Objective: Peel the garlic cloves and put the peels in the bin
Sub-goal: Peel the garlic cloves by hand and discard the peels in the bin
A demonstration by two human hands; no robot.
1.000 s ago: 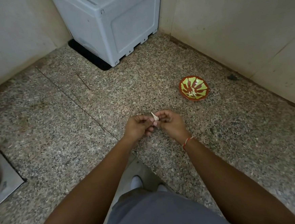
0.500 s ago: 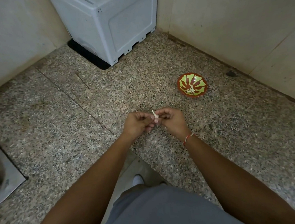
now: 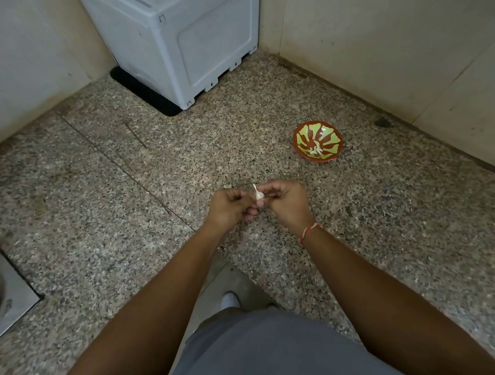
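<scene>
A small white garlic clove (image 3: 258, 194) with a thin tail of peel sticking up sits between my two hands above the speckled stone counter. My left hand (image 3: 230, 208) pinches it from the left with curled fingers. My right hand (image 3: 286, 203) pinches it from the right, a red and white thread round the wrist. A red bowl with a green pattern (image 3: 318, 145) stands on the counter beyond my right hand, with a few pale garlic pieces at its bottom. No bin can be told for sure.
A grey plastic appliance (image 3: 184, 44) stands in the back corner on a black mat. Tiled walls close the counter at the back and right. A steel sink edge (image 3: 3, 295) shows at the far left. My white shoe (image 3: 230, 299) shows below the counter edge.
Both hands stay together on the clove with only slight finger movement. The view has shifted a little.
</scene>
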